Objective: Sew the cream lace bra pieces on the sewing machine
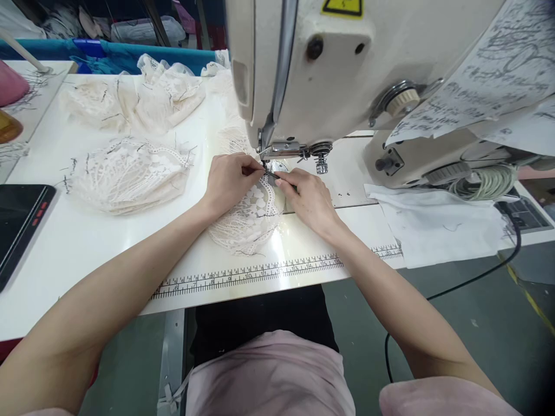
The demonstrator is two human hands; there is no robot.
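Note:
A cream lace piece lies on the sewing table, partly under the presser foot of the sewing machine. My left hand is closed in a pinch at the lace edge, right beside the needle area. In my right hand is a thin dark metal tool, perhaps tweezers, its tip pointing left at the needle. Both hands' fingertips nearly meet there. The needle itself and what lies between my left fingertips are hidden.
To the left lie a lace piece with loose dark threads and a crumpled lace pile. A black phone-like device sits at the left edge. A printed ruler runs along the front. White cloth lies at the right.

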